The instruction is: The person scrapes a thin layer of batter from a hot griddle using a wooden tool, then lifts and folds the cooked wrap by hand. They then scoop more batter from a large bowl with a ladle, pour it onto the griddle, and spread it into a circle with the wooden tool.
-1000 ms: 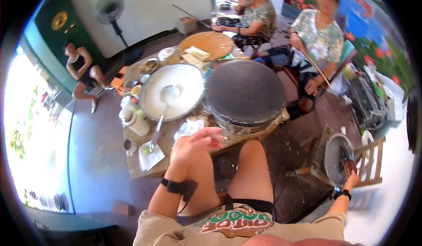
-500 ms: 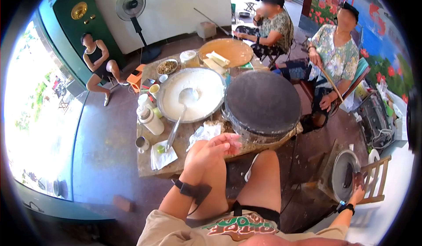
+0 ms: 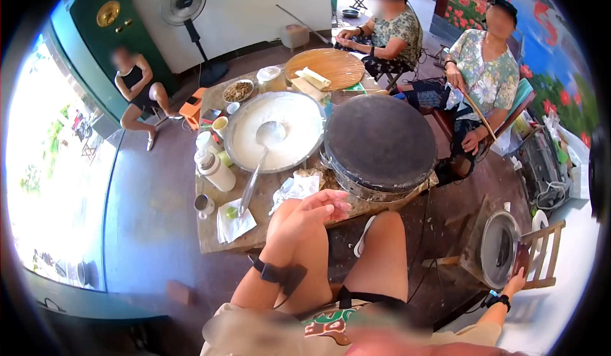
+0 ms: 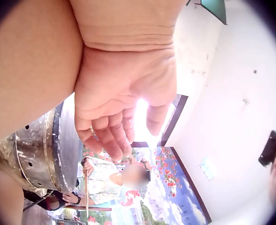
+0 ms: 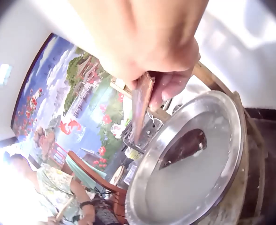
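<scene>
My right hand (image 5: 152,51) pinches a thin brown wooden scraper (image 5: 141,102) over a metal basin (image 5: 236,126) of cloudy water. A second dark brown piece (image 5: 184,147) lies in that basin. In the head view the right hand (image 3: 517,282) is at the lower right, beside the basin (image 3: 487,254). My left hand (image 3: 316,211) rests over the left knee with fingers loosely bent and nothing in them; the left wrist view shows its palm (image 4: 124,79). A round dark griddle (image 3: 380,141) stands just beyond it, beside a large bowl of white batter (image 3: 245,133) with a ladle (image 3: 270,135).
On the table (image 3: 210,235) are a round wooden board (image 3: 344,69) with folded pale food, a white bottle (image 3: 216,172), a metal cup (image 3: 203,206) and crumpled tissue (image 3: 296,190). Two seated people are beyond the table, another at the left. A wooden chair (image 3: 547,254) stands beside the basin.
The head view has shifted. The seated person at the back has lowered a hand from the face. My right hand still holds the scraper by the basin, and my left hand stays over the knee.
</scene>
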